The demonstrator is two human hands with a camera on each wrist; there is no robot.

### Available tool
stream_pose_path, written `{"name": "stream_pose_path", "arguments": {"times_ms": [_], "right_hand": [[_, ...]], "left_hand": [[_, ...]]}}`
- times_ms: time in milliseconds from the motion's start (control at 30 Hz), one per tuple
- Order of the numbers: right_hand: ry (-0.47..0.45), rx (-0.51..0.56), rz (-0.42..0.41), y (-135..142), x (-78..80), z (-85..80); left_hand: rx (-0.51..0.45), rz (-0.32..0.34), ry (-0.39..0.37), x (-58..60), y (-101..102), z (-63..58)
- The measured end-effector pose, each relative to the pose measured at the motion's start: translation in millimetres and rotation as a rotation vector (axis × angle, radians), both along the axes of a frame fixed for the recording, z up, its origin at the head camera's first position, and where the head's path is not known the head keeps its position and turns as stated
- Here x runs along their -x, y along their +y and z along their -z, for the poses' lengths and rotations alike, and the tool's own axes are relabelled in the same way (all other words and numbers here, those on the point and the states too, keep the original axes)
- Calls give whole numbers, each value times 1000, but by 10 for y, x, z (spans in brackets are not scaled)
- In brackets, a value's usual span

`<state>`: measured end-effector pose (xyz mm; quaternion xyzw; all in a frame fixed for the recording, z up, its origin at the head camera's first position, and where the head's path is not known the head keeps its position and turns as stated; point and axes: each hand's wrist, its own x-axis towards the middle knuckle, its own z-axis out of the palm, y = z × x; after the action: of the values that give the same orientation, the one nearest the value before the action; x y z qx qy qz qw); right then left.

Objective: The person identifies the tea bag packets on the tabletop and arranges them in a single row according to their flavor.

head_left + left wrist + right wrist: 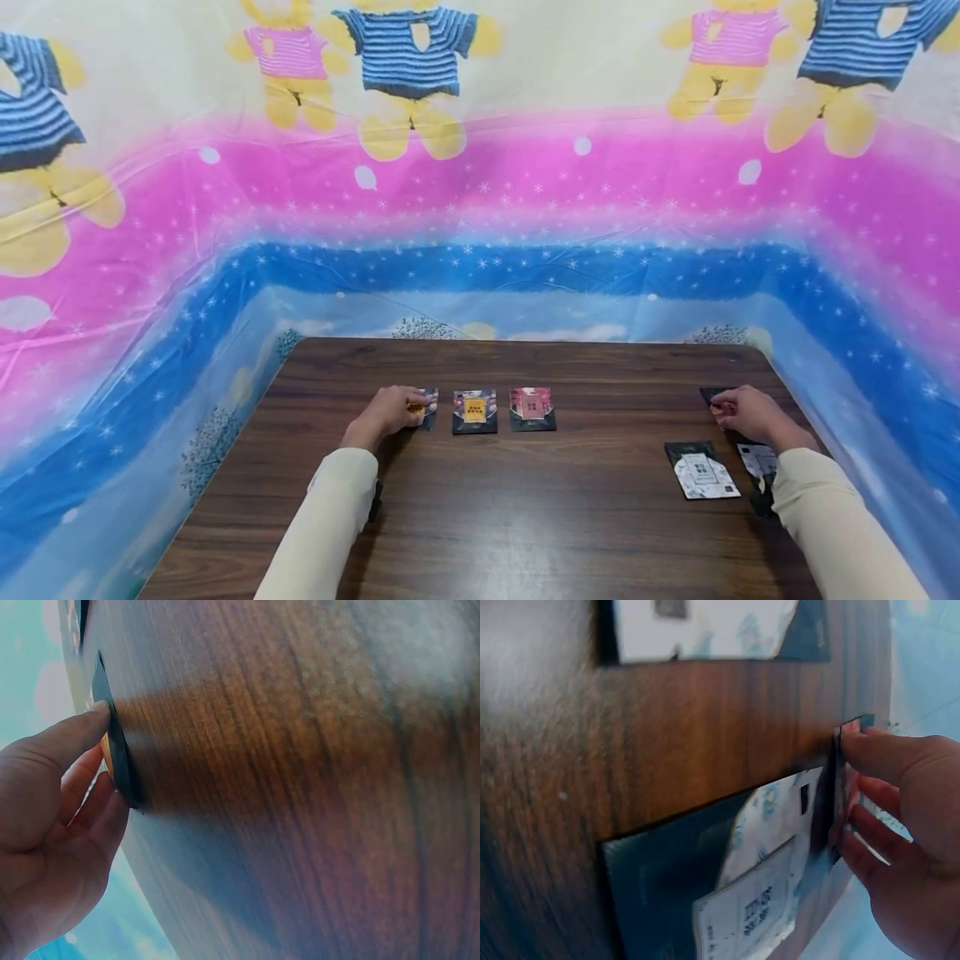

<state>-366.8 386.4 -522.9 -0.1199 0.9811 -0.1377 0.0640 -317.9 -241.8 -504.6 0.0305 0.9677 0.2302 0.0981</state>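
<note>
My left hand [386, 412] grips a small flat black packet with an orange label [121, 759] at the left end of a row. Its thumb presses one edge while the fingers curl at the other. Beside it lie another orange-label packet [475, 412] and a red-label packet [532, 409]. Over on the right, my right hand [759, 414] pinches a red-and-black packet [847, 780] between thumb and fingers, partly covering it. Close to that hand are two white-and-black packets, one in front to the left [703, 472] and one partly under the forearm [772, 825].
The packets lie on a dark wood-grain table [517, 525] with rounded far corners. A printed cloth [480, 208] in pink and blue with bear figures hangs behind and along both sides. A dark band [375, 500] shows at the left wrist.
</note>
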Motion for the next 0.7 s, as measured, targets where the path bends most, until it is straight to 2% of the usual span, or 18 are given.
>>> {"name": "stream_pose_path", "arguments": {"times_ms": [433,700], "right_hand": [[-51,101,68,19,23,72],[-45,103,100,3,0,74]], "left_hand": [[3,-5,-4,-11,2,-10],[-11,-18,-12,-4,8,-1]]}}
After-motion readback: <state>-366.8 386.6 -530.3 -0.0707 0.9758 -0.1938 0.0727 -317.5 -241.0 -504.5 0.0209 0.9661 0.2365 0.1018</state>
